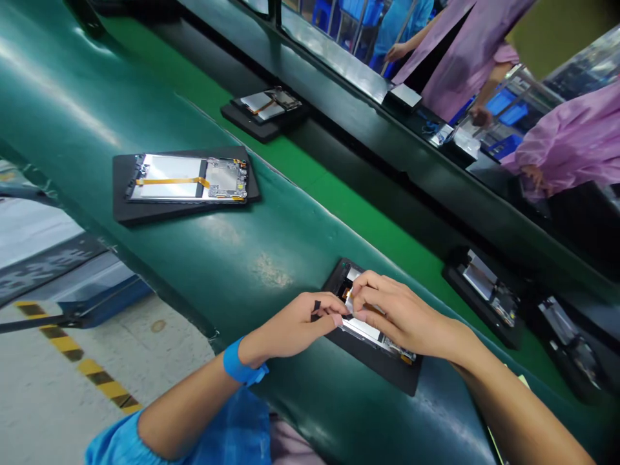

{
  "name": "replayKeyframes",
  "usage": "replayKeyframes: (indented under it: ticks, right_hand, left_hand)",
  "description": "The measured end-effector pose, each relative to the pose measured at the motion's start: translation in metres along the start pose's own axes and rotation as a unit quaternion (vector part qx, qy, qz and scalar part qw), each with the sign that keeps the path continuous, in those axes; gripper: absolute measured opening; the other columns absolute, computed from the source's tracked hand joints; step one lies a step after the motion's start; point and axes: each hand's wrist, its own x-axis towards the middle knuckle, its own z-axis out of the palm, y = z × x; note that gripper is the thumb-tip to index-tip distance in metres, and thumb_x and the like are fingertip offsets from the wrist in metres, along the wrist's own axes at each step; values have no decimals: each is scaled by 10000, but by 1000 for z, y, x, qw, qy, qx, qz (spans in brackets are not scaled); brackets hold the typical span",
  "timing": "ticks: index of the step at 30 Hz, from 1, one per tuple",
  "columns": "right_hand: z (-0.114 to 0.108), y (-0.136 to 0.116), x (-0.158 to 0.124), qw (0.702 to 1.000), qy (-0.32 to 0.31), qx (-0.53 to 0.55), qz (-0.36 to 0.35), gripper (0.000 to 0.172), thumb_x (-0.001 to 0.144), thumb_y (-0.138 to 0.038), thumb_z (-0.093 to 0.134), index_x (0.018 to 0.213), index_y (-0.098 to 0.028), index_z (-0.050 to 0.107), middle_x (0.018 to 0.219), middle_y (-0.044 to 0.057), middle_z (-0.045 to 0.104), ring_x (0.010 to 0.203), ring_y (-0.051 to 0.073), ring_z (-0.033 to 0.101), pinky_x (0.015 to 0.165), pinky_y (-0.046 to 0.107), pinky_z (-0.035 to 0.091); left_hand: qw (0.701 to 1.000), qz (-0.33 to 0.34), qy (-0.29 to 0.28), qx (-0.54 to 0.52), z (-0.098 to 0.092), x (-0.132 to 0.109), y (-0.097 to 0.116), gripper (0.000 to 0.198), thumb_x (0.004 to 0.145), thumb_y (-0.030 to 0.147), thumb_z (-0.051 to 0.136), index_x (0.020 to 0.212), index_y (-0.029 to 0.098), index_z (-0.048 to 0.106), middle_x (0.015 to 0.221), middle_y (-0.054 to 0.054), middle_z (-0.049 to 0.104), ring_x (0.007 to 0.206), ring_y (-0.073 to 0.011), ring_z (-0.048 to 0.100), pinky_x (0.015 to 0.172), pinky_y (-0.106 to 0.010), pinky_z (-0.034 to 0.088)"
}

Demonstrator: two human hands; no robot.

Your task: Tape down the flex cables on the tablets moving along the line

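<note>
An opened phone point(367, 330) with its inner parts bare lies face down on a black foam pad point(387, 372). My left hand point(303, 323), with a blue band point(236, 361) at the wrist, reaches over the phone's left end, thumb and forefinger pinched. A small black strip point(317, 305) sits against one of its fingers, and something dark shows at the fingertips. From the right, my right hand point(400, 313) covers part of the phone, its fingertips pinched close to the left ones. What either pinch holds is too small or hidden to name.
Another opened phone point(174, 177) rests on a foam pad point(126, 212) at the left of the green bench mat point(217, 252). More opened phones point(271, 103) on pads sit along the green belt point(339, 187). Co-workers in pink point(460, 51) stand across the line.
</note>
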Motion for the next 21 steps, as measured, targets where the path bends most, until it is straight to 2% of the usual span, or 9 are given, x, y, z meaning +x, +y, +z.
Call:
replayKeyframes:
  ticks: [4, 9, 12, 14, 16, 19, 21]
  right_hand:
    - [3, 1, 2, 1000, -3, -25, -1, 209, 1079, -285, 407, 991, -215, 584, 1049, 66, 594, 927, 188, 574, 820, 347, 468]
    - [-4, 11, 5, 996, 38, -82, -10, 244, 1083, -266, 374, 949, -204, 568, 1071, 75, 605, 942, 188, 572, 814, 345, 423]
    - [-7, 23, 9, 995, 21, -93, -7, 245, 1082, -272, 382, 944, -206, 574, 1048, 66, 609, 928, 186, 571, 810, 339, 404]
    - [-5, 31, 13, 995, -13, -101, -5, 231, 1077, -270, 403, 959, -204, 590, 1037, 62, 609, 908, 184, 565, 813, 337, 401]
    - [1, 37, 19, 993, -40, -108, -11, 210, 1069, -263, 432, 969, -200, 605, 1060, 65, 608, 903, 182, 561, 815, 334, 403]
    - [8, 43, 29, 990, -64, -122, -23, 216, 1063, -251, 449, 939, -193, 616, 1073, 67, 605, 876, 181, 548, 800, 334, 405]
    - [10, 45, 34, 988, -75, -131, -27, 220, 1061, -250, 452, 927, -188, 615, 1069, 69, 601, 856, 183, 538, 786, 337, 406]
  left_hand:
    - [999, 12, 17, 31, 3, 0, 0, 205, 904, 277, 565, 759, 172, 663, 925, -46, 706, 879, -185, 637, 805, -306, 487]
    - [996, -9, 48, 73, 1, -5, -6, 224, 940, 288, 531, 815, 171, 676, 931, -52, 726, 857, -185, 649, 761, -304, 493]
    - [983, 52, 85, 154, -3, -10, -12, 213, 971, 258, 505, 904, 179, 691, 1023, -66, 733, 913, -187, 663, 783, -311, 512]
    - [955, 132, 101, 246, -6, -13, -17, 186, 974, 228, 512, 987, 179, 691, 1087, -83, 720, 985, -202, 657, 856, -344, 519]
    - [907, 195, 100, 360, -8, -16, -21, 195, 973, 214, 522, 1076, 179, 684, 1153, -102, 704, 1093, -242, 631, 934, -402, 504]
    - [832, 238, 68, 496, -9, -18, -25, 214, 978, 201, 518, 1119, 184, 678, 1247, -110, 681, 1248, -297, 561, 1003, -465, 459]
    - [801, 252, 43, 541, -8, -19, -26, 206, 983, 206, 523, 1121, 182, 674, 1293, -101, 669, 1304, -308, 530, 1038, -480, 427]
